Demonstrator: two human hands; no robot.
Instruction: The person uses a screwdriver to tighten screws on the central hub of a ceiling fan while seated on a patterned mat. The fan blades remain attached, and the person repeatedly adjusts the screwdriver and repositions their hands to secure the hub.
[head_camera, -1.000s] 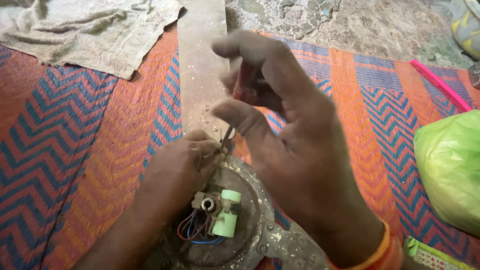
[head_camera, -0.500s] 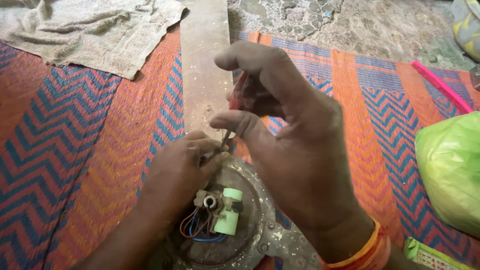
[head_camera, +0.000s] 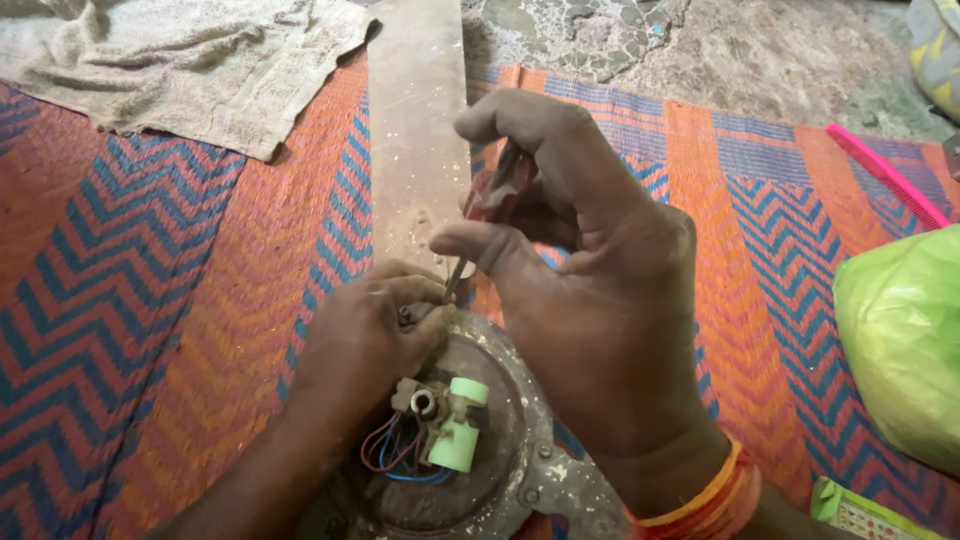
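the right hand (head_camera: 600, 300) holds a red screwdriver (head_camera: 490, 200) on a screw at the fan motor (head_camera: 500, 400) (its far edge). the left hand (head_camera: 370, 330) grips that edge. next it likely needs a steady turn.

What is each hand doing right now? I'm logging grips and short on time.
Left hand: closed, pressing on the fan motor housing.
Right hand: closed on a red-handled screwdriver, tip at the housing rim.

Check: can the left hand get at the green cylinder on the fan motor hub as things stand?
Probably yes. The left hand rests on the motor hub right beside the green cylinder, nothing between them. The right hand holds the screwdriver above, clear of it.
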